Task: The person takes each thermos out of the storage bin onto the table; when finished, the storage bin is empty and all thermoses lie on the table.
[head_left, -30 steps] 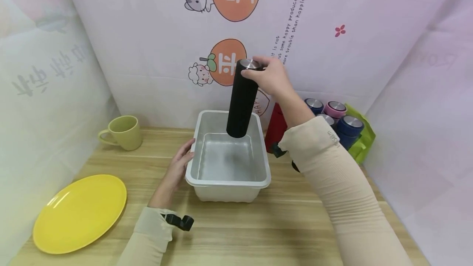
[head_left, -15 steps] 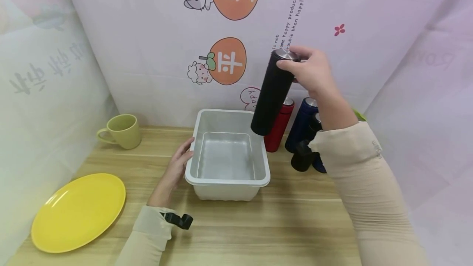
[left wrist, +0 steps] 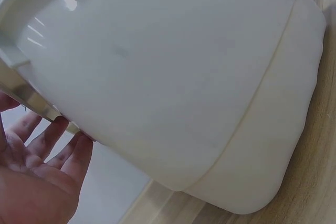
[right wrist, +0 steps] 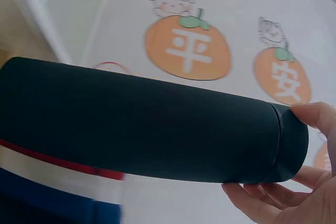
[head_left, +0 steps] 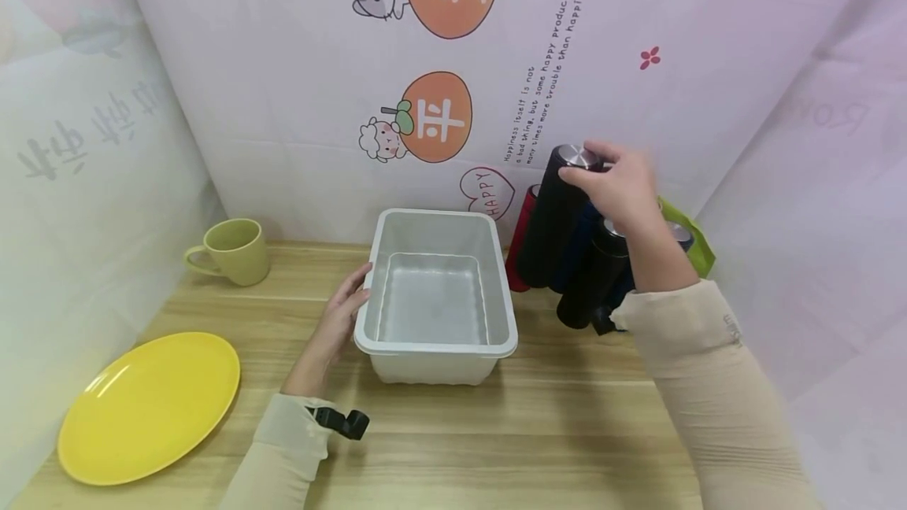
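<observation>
Thumb and fingertips of my right hand (head_left: 623,187) pinch the capped top of a tall black vacuum flask (head_left: 551,227). Slightly tilted, it is among the other flasks at the back right; whether its base touches the table cannot be told. In the right wrist view the flask (right wrist: 142,124) spans the picture, gripped near its lid seam. The fingers of my left hand (head_left: 340,317) rest against the left side of a light grey plastic basin (head_left: 435,350). The left wrist view has the left fingertips (left wrist: 84,142) touching the basin's outer wall (left wrist: 168,87).
Beside the held flask stand a red flask (head_left: 519,258), another black flask (head_left: 591,290) and blue ones, partly hidden by the right arm. A green item (head_left: 697,250) is behind them. At left are a green mug (head_left: 239,254) and a yellow plate (head_left: 149,408).
My right hand has carried the black flask from over the basin to the right, then lowered it among the other flasks. The left hand and the basin have stayed in place.
</observation>
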`<control>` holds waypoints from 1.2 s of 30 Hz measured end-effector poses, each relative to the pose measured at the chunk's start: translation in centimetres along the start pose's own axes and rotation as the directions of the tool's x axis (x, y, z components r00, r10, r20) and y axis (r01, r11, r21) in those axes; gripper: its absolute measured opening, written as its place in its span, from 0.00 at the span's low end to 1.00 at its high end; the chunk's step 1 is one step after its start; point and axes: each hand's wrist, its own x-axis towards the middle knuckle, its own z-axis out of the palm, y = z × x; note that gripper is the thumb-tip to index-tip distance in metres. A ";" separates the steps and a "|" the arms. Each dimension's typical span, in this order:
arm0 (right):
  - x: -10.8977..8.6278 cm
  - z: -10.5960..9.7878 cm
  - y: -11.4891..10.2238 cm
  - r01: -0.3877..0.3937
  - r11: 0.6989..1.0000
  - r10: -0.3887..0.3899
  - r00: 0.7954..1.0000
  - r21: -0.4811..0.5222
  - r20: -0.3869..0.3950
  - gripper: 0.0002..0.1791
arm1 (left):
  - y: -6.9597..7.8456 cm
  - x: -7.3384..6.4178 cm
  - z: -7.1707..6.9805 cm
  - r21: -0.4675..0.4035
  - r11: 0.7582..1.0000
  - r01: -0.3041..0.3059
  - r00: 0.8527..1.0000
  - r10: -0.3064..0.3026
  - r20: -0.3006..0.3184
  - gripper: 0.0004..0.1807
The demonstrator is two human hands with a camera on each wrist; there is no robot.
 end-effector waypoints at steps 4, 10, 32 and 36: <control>-0.2 1.1 2.0 -0.012 0.999 0.012 1.000 -0.049 -0.003 0.38 | 0.0 0.0 0.0 0.000 1.000 0.006 1.000 -0.006 -0.002 0.28; -0.6 2.8 4.5 -0.032 0.995 0.029 0.999 -0.098 -0.023 0.38 | 0.0 0.0 0.2 -0.013 1.000 0.015 1.000 -0.015 -0.012 0.28; -0.6 6.7 9.6 -0.025 0.992 0.017 0.998 -0.122 -0.065 0.36 | 0.1 -0.3 0.2 0.011 1.000 0.012 1.000 -0.012 -0.005 0.28; -0.5 6.8 9.9 -0.031 0.994 0.023 0.997 -0.109 -0.070 0.36 | 0.2 -0.2 0.1 0.012 1.000 0.018 1.000 -0.017 -0.016 0.28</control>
